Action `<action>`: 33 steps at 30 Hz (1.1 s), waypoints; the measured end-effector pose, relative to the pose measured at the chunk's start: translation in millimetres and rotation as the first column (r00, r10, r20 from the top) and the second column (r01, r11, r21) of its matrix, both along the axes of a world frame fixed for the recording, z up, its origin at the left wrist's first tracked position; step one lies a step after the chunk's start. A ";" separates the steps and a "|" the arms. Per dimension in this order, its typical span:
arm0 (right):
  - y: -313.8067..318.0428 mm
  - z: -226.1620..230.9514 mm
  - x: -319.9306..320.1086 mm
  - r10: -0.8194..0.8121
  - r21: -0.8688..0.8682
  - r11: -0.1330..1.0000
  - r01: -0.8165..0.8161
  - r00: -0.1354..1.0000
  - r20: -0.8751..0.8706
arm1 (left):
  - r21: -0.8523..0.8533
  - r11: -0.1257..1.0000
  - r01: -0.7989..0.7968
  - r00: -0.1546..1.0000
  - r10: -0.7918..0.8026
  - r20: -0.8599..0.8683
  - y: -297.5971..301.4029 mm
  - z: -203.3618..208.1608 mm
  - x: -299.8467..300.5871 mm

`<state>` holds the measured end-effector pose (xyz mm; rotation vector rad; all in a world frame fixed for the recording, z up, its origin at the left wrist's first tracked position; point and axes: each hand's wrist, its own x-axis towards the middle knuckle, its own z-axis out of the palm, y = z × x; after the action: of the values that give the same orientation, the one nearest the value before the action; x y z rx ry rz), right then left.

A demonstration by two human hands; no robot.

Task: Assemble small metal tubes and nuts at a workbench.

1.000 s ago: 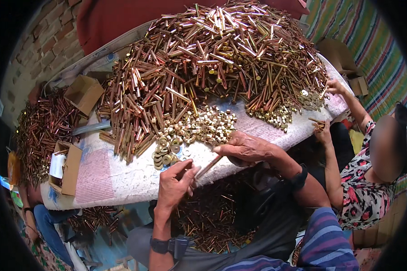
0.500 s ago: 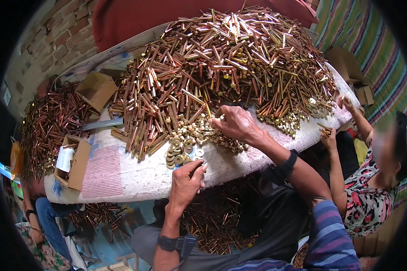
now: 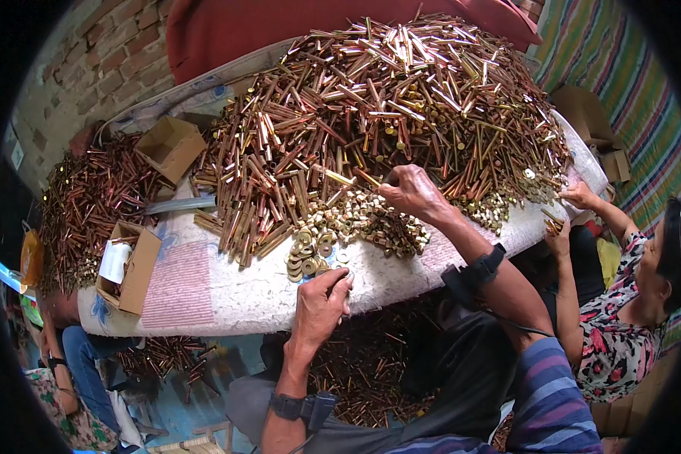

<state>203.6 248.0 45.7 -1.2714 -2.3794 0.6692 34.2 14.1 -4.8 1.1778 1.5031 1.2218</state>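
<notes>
My right hand (image 3: 418, 195) is at the front of a large pile of brassy and copper-coloured metal rods (image 3: 401, 98). Its thumb and fingers are pinched at the end of one slim metal rod (image 3: 367, 178), which points up toward the pile. Small pale nuts (image 3: 352, 216) lie just below that hand. My left hand (image 3: 321, 306) hovers by the near edge, its fingers curled and pressed together; what they hold, if anything, is too small to make out. Beyond its knuckles lies a cluster of flat round washers (image 3: 309, 253), with one loose washer (image 3: 343, 257) beside it.
Two cardboard boxes, one open (image 3: 170, 147) and one holding a white item (image 3: 132, 268), stand at left beside another rod pile (image 3: 102, 197). A co-worker (image 3: 620, 303) handles small metal parts at the right edge. More rods (image 3: 363, 371) lie below the padded table (image 3: 234, 295).
My right hand has closed and turned at a rod by the pile's front. My left hand stays curled near the washers. The whole view has shifted slightly, and the co-worker's far hand has lowered.
</notes>
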 end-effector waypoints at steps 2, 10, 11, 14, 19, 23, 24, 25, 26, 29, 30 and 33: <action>-18.9 16.3 10.0 -0.033 -0.165 0.986 0.009 0.989 -0.144 | -0.011 1.000 -0.023 1.000 0.023 -0.004 -0.7 -1.8 -1.8; -79.1 51.0 61.8 -0.046 -0.553 0.820 -0.147 0.946 -0.320 | -0.016 0.998 -0.056 0.998 0.056 0.007 2.1 3.2 2.9; -87.3 53.3 60.4 -0.033 -0.597 0.787 -0.155 0.956 -0.291 | 0.008 0.998 -0.064 0.998 0.064 0.019 1.7 4.9 4.0; -100.2 52.2 54.1 0.123 -0.624 0.743 -0.242 0.966 -0.227 | 0.056 0.996 -0.065 0.998 0.063 0.026 1.4 4.7 5.5; -104.1 49.4 27.3 0.230 -0.606 0.719 -0.339 0.940 -0.253 | 0.325 0.944 0.054 0.965 0.034 -0.260 -2.9 -5.4 -8.2; -97.4 36.7 9.2 0.058 -0.582 0.756 -0.299 0.916 -0.396 | 0.193 0.974 -0.115 0.989 0.130 -0.067 -8.4 0.1 -11.5; -95.6 25.8 1.7 0.075 -0.558 0.773 -0.303 0.916 -0.394 | 0.190 0.974 -0.122 0.988 0.137 -0.070 -10.9 2.8 -14.3; -94.8 10.3 -3.9 0.147 -0.481 0.814 -0.327 0.916 -0.374 | 0.147 0.972 -0.186 0.983 0.186 0.014 -10.0 6.9 -13.9; -97.6 -2.8 -5.2 0.197 -0.403 0.850 -0.340 0.914 -0.355 | 0.098 0.965 -0.244 0.967 0.235 0.096 -9.2 10.8 -13.4; -106.3 -22.2 -20.2 0.341 0.024 0.939 -0.342 0.939 0.048 | 0.076 0.963 -0.257 0.957 0.243 0.160 -12.4 12.4 -19.7; -109.0 -20.9 -23.6 0.356 0.057 0.931 -0.361 0.931 0.083 | 0.055 0.963 -0.264 0.949 0.249 0.194 -12.7 12.4 -21.0; -103.8 -35.7 -25.5 0.392 0.142 0.908 -0.395 0.918 0.051 | 0.044 0.958 -0.284 0.940 0.268 0.211 -12.1 16.0 -17.0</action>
<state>178.1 144.2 10.0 -0.7421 -2.6755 0.5730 17.2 2.0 11.2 0.8753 1.5126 1.5493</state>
